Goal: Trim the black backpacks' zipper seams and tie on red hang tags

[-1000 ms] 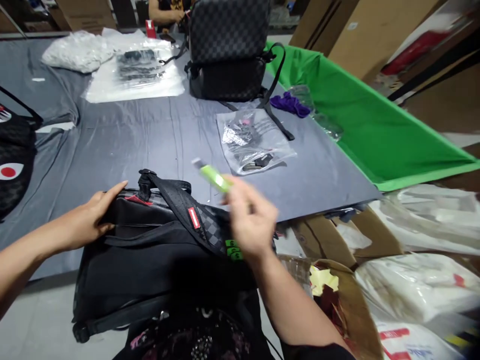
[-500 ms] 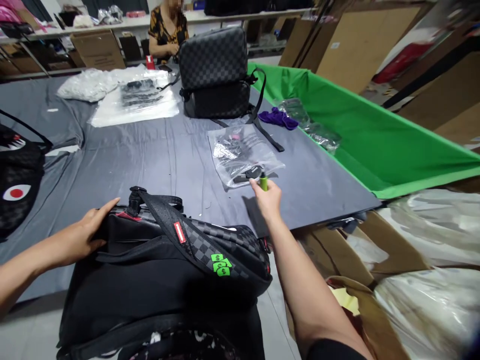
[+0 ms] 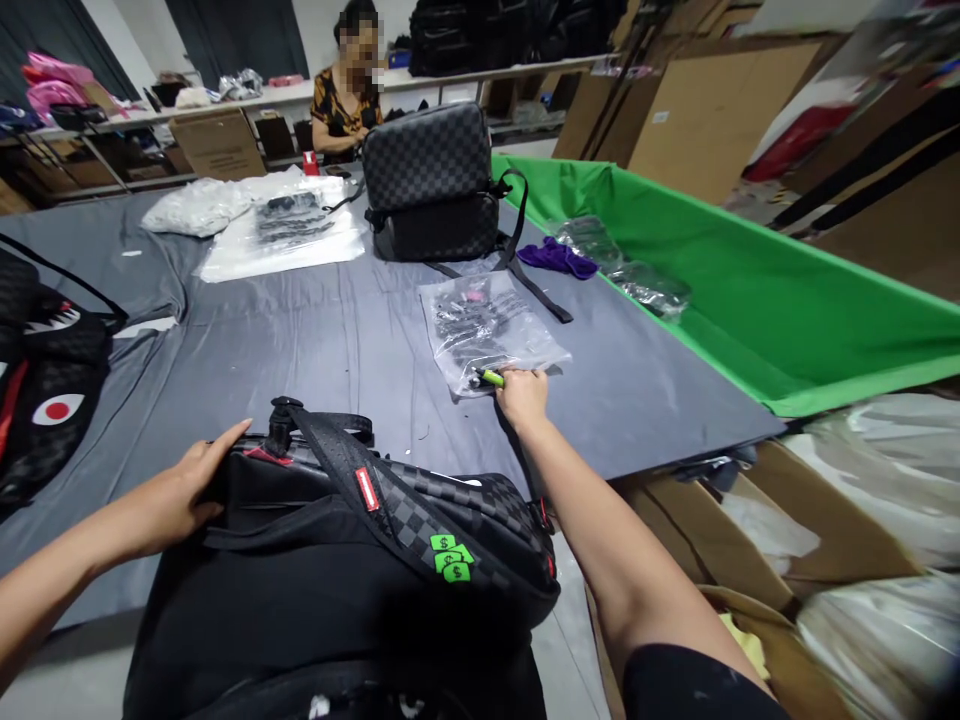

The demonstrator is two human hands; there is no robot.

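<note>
A black checkered backpack (image 3: 300,560) with green dollar-sign patches and a red strap label leans against the near table edge. At its upper left corner my left hand (image 3: 202,480) grips it, fingers along the top edge and thumb on the side facing me. My right hand (image 3: 525,398) is closed around a small green tool (image 3: 491,378) with a dark tip; its exact kind is unclear. The tool lies over the near edge of a clear plastic bag (image 3: 487,320) with dark contents partly seen through it.
A checkered backpack (image 3: 427,160) stands farther back, near a purple cloth (image 3: 559,258). Plastic packaging (image 3: 285,240) lies at the back left. Left is a shark-face bag (image 3: 60,400). A green fabric bin (image 3: 750,290) borders the grey table (image 3: 300,340). A person (image 3: 349,110) works behind.
My right hand has lowered toward the plastic bag's near edge, and the green tool has tipped from upright to pointing left. My left hand keeps its hold. The view has tilted up slightly.
</note>
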